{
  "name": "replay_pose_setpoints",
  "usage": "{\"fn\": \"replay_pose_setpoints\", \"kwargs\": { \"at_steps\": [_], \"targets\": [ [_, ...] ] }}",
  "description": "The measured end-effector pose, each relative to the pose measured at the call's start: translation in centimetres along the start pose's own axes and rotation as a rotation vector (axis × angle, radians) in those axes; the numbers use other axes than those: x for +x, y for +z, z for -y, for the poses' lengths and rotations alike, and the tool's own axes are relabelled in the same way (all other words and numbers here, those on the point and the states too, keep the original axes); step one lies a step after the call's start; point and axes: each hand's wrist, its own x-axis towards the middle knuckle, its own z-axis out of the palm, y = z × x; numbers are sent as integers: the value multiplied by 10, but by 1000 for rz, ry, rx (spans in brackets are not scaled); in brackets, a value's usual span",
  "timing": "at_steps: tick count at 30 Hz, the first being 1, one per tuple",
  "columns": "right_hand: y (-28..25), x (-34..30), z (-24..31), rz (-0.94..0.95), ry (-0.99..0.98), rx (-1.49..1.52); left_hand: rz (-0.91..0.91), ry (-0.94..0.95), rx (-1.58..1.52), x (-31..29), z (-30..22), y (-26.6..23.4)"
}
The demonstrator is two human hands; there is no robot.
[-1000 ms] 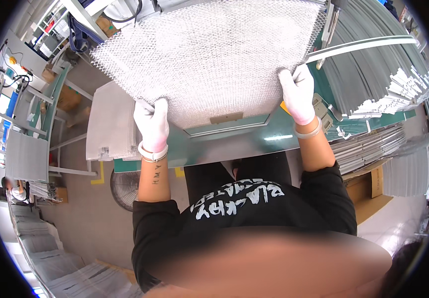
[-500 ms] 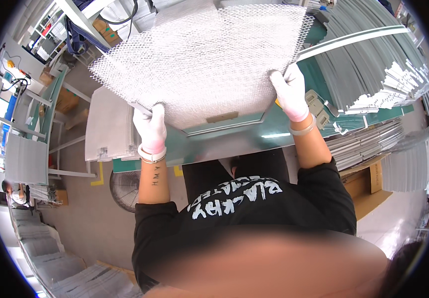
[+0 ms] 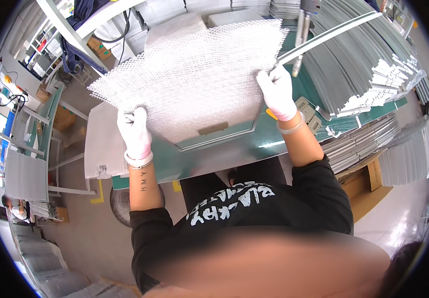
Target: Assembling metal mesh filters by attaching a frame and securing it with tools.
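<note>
A silvery expanded-metal mesh sheet [image 3: 199,84] is stretched between my two white-gloved hands, its far edge raised. My left hand [image 3: 135,133] pinches the sheet's near left corner, thumb over fingers. On the other side, my right hand [image 3: 278,94] grips the near right edge, closed with its thumb on top. Beneath the sheet, a thin metal frame [image 3: 217,141] lies on the green table [image 3: 167,161]; most of it is covered by the mesh. A small brownish plate [image 3: 213,129] shows at the frame's near side.
Long grey-white strips [image 3: 343,54] are piled at the right, behind a white bar [image 3: 331,37]. A metal tool [image 3: 301,42] stands at the far right of the sheet. Stacked pale sheets [image 3: 102,141] lie left of the table. A cardboard box [image 3: 371,191] is at lower right.
Both hands and the mesh sheet have shifted left, and the sheet's far edge sits lower in view. The metal tool behind its right corner now shows.
</note>
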Motion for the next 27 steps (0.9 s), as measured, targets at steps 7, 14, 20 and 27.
{"fn": "replay_pose_setpoints", "kwargs": {
  "at_steps": [7, 14, 20, 27],
  "targets": [
    [18, -3, 6, -239, 2, -168, -146, -5, 113, -2, -9, 19],
    [-8, -8, -32, -28, 87, -74, -45, -54, 88, -18, 9, 8],
    [-8, -50, -67, 66, 143, 192, -44, -208, -116, -64, 63, -14],
    [-22, -51, -70, 197, 252, 30, 104, -381, -70, -66, 53, -22]
  ]
}}
